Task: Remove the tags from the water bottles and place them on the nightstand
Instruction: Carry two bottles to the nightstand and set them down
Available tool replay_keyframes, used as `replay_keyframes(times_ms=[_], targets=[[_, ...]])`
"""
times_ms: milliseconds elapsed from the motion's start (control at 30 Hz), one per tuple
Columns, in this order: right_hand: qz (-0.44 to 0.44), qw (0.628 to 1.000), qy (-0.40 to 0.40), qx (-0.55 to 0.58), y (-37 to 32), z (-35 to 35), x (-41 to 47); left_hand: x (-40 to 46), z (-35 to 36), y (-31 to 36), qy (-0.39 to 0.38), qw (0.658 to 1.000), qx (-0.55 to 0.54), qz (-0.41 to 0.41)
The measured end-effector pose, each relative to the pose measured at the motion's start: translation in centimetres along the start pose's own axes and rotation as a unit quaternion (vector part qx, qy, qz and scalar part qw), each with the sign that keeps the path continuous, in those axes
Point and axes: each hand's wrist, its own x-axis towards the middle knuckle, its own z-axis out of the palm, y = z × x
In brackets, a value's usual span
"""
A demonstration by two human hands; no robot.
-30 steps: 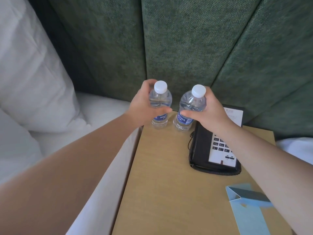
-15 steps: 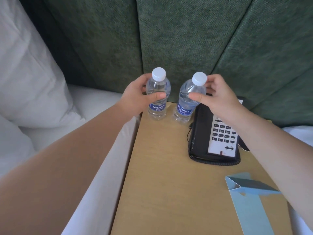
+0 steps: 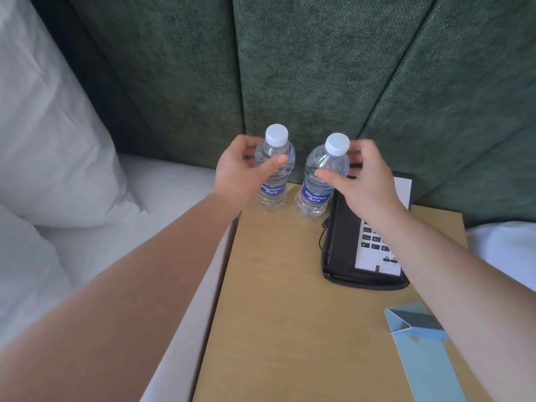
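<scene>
Two clear water bottles with white caps and blue labels stand upright at the back of the wooden nightstand (image 3: 275, 300). The left bottle (image 3: 275, 169) has my left hand (image 3: 240, 175) curved loosely around it, thumb in front, with a gap between palm and bottle. The right bottle (image 3: 322, 181) has my right hand (image 3: 362, 181) cupped about it the same way, fingers spread beside the cap. Neither neck carries a tag. A light blue folded paper tag (image 3: 417, 343) lies at the nightstand's front right, partly under my right forearm.
A black telephone (image 3: 345, 245) with a white keypad lies right of the bottles, under my right wrist. Green padded headboard panels (image 3: 290, 68) rise behind. A bed with white pillows (image 3: 43, 140) adjoins the nightstand's left edge; white bedding (image 3: 510, 242) shows at right.
Both hands gripped the bottles tightly a second ago; they have since loosened and opened around them. The bottles now stand on the nightstand on their own.
</scene>
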Motion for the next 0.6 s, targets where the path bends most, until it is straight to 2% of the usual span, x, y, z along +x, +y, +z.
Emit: replay_keyframes(times_ms=[167, 600], targets=[[0.005, 1.000, -0.005, 0.025, -0.4, 0.9, 0.2, 0.9, 0.4, -0.1, -0.022, 0.999, 0.016, 0.021], [0.005, 1.000, 0.022, -0.009, -0.8, 1.7, 0.5, 0.6, 1.1, -0.1, -0.020, 0.999, 0.028, 0.019]])
